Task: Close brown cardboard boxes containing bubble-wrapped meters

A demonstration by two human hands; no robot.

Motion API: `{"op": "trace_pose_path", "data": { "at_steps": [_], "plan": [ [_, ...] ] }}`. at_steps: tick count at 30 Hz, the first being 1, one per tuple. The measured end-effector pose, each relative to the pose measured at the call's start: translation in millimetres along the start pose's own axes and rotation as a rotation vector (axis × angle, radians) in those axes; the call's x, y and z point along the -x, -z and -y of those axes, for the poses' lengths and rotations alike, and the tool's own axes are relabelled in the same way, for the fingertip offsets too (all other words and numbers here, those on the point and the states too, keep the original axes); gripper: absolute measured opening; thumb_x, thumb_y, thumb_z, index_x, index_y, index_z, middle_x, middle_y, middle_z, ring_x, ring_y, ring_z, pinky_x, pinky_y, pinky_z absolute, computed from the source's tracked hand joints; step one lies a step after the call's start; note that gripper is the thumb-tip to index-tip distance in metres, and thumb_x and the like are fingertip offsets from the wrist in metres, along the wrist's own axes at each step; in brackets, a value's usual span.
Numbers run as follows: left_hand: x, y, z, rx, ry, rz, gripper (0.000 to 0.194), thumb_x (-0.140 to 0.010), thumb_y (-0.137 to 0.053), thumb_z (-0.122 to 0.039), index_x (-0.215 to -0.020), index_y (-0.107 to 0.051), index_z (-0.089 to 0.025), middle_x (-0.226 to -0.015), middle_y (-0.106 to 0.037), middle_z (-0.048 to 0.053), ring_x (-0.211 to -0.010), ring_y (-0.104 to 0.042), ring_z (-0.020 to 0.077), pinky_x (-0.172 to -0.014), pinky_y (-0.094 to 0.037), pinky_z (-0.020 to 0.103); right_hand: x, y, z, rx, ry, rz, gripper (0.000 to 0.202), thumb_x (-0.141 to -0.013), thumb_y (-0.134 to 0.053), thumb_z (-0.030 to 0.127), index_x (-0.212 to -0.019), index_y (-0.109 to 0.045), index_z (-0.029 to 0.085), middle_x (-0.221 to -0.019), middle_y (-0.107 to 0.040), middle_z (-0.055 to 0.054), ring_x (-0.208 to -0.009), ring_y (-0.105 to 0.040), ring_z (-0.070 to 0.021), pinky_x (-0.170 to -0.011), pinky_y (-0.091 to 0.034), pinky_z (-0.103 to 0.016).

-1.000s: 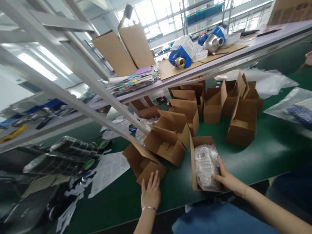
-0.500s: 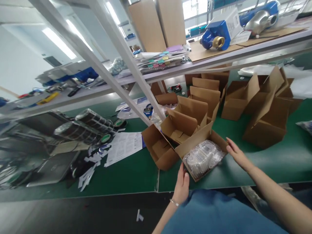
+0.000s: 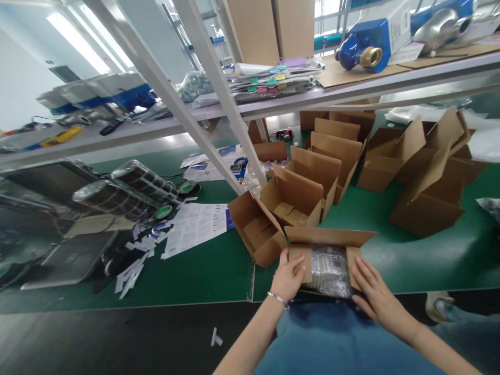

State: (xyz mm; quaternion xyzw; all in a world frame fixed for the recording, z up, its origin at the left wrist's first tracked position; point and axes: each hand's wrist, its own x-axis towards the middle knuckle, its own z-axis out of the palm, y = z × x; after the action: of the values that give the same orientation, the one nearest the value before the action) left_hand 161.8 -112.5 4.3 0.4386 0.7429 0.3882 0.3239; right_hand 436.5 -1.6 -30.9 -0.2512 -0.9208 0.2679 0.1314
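An open cardboard box [image 3: 327, 239] sits at the near edge of the green table, turned square to me. Inside it lies an item wrapped in clear bubble plastic [image 3: 328, 271]. My left hand [image 3: 288, 275] presses the box's left side flap inward. On the other side, my right hand [image 3: 374, 289] pushes the right flap in over the wrapped item. The back lid flap still stands open.
Several empty open boxes [image 3: 292, 199] stand in rows behind, more at the right [image 3: 428, 203]. Printed sheets [image 3: 195, 225], tape rolls [image 3: 135, 191] and a laptop [image 3: 72, 258] lie at left. A slanted white frame post [image 3: 219, 88] carries a shelf with blue valve bodies [image 3: 365, 44].
The box swung from a slant to face me squarely and came closer. Both hands moved from its outer sides onto the side flaps and folded them inward.
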Motion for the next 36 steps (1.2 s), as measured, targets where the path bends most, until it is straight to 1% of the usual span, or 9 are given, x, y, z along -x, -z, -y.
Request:
{"op": "trace_pose_path", "data": {
  "at_steps": [4,7,10,14,20,24,27,31,36],
  "plan": [
    [-21,3.3,11,0.194,-0.063,-0.014,0.063,-0.064,-0.067,-0.039,-0.119,-0.047,-0.016,-0.129,-0.036,0.011,-0.123,-0.033,0.0261,-0.107,-0.025,0.039,-23,14,4,-0.113,0.092,0.248,0.049,-0.085,-0.041,0.044,-0.132,-0.033,0.035,-0.142,-0.025,0.001,-0.133,-0.010,-0.0285,-0.106,-0.011,-0.057],
    [-26,-0.7,19,0.332,-0.064,-0.052,0.086,-0.067,-0.064,-0.043,-0.133,-0.016,-0.016,-0.129,-0.036,0.013,-0.119,-0.039,0.0237,-0.099,-0.036,0.037,-33,7,-15,-0.417,-0.165,-0.001,0.035,-0.087,-0.037,0.041,-0.116,-0.052,0.027,-0.128,-0.045,-0.005,-0.123,-0.035,-0.0230,-0.104,-0.028,-0.047],
    [-29,-3.8,22,0.479,0.059,-0.064,0.083,-0.063,-0.071,-0.038,-0.129,-0.025,-0.017,-0.124,-0.044,0.012,-0.113,-0.045,0.0236,-0.097,-0.038,0.035,-50,2,-36,-0.676,-0.491,-0.330,0.063,-0.075,-0.056,0.047,-0.128,-0.034,0.021,-0.131,-0.038,-0.013,-0.109,-0.048,-0.0228,-0.091,-0.044,-0.042],
    [-38,2.2,14,0.394,0.014,0.109,0.045,-0.068,-0.067,-0.038,-0.102,-0.052,-0.012,-0.099,-0.061,0.012,-0.090,-0.058,0.0233,-0.083,-0.046,0.035,-78,20,-41,-0.855,-0.335,0.026,0.073,-0.071,-0.060,0.043,-0.131,-0.028,0.018,-0.120,-0.050,-0.011,-0.102,-0.053,-0.0215,-0.087,-0.046,-0.038],
    [-46,33.3,-14,0.070,-0.256,0.306,0.021,-0.076,-0.056,-0.028,-0.094,-0.065,-0.022,-0.107,-0.060,0.006,-0.102,-0.052,0.0222,-0.096,-0.036,0.035,-72,60,-37,-0.680,-0.212,0.135,0.037,-0.076,-0.056,0.032,-0.112,-0.056,0.025,-0.118,-0.054,-0.005,-0.112,-0.046,-0.0244,-0.102,-0.029,-0.045],
    [-35,48.8,-24,-0.185,-0.325,0.542,0.053,-0.076,-0.043,-0.011,-0.124,-0.047,-0.033,-0.137,-0.036,-0.002,-0.129,-0.025,0.0218,-0.108,-0.015,0.037,-45,70,-33,-0.162,0.008,0.312,0.050,-0.082,-0.036,0.015,-0.125,-0.042,0.040,-0.139,-0.030,0.007,-0.132,-0.014,-0.0273,-0.107,-0.012,-0.053],
    [-28,46.7,-35,-0.586,-0.388,0.697,0.064,-0.070,-0.043,-0.008,-0.132,-0.037,-0.024,-0.143,-0.022,0.006,-0.132,-0.012,0.0283,-0.107,-0.010,0.046,-35,74,-22,0.076,0.080,0.408,0.062,-0.078,-0.032,0.007,-0.131,-0.031,0.040,-0.140,-0.028,0.007,-0.134,-0.004,-0.0274,-0.106,-0.009,-0.057],
    [-21,21.6,-47,-0.861,-0.413,0.715,0.071,-0.076,-0.047,-0.049,-0.138,-0.023,-0.022,-0.144,-0.008,0.018,-0.130,-0.003,0.0416,-0.095,-0.002,0.067,-45,73,0,0.135,0.122,0.536,0.060,-0.079,-0.048,0.032,-0.134,-0.024,0.040,-0.143,-0.023,0.001,-0.132,-0.001,-0.0332,-0.098,-0.001,-0.067],
    [-11,-11.4,-42,-1.040,-0.449,0.552,0.128,-0.040,-0.048,-0.086,-0.140,-0.004,-0.019,-0.141,0.011,0.026,-0.124,0.016,0.0482,-0.086,0.014,0.071,-67,49,24,0.297,0.106,0.532,0.122,-0.040,-0.074,0.052,-0.138,-0.004,0.036,-0.145,0.009,-0.012,-0.127,0.010,-0.0459,-0.084,0.000,-0.076]
  ]
}}
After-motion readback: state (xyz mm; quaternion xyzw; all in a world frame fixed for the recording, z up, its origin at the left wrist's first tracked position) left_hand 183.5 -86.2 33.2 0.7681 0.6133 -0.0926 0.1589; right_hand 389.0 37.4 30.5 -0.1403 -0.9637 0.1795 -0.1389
